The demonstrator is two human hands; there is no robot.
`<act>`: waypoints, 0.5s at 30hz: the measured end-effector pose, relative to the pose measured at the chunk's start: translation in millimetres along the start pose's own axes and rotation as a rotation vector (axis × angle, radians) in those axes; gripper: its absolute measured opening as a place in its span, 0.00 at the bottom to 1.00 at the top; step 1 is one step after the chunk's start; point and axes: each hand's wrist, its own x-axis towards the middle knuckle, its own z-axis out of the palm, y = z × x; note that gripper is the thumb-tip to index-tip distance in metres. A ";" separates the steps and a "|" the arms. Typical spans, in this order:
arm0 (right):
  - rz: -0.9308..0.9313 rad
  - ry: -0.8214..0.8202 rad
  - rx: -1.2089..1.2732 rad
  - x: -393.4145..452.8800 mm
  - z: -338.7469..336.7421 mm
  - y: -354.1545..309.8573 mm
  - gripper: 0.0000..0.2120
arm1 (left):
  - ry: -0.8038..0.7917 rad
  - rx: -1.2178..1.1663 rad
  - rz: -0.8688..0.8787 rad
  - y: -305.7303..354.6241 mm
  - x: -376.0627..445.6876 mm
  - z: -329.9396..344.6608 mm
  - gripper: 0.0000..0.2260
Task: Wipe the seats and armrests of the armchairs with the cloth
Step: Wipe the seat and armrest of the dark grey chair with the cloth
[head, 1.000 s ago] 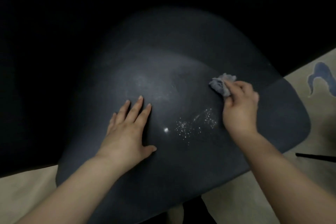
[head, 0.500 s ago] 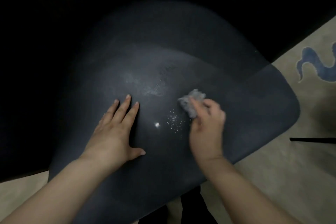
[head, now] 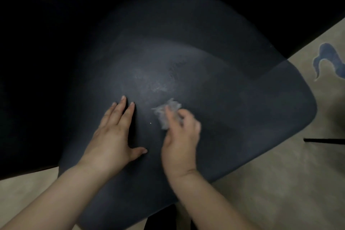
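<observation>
The left hand is still lying flat, fingers straight, on the seat. Right of it, the right hand, pinching the cloth, has been sweeping leftward across the seat's middle, so the wiping is advancing; the armrests are not visible.

Motion blurs the right hand and the cloth. The seat's far edge fades into darkness; both forearms run off the bottom edge.
</observation>
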 end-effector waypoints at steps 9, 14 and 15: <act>0.193 0.179 -0.087 39.8 -31.9 34.6 0.27 | 0.037 -0.047 -0.072 -19.4 -15.6 -7.1 0.55; -0.075 -0.088 -0.015 -9.3 19.5 -22.4 0.28 | 0.018 -0.106 -0.129 -24.6 -22.9 -2.5 0.55; -0.168 -0.168 -0.002 -15.5 26.1 -32.6 0.28 | 0.014 -0.114 -0.135 -25.6 -25.0 -1.5 0.55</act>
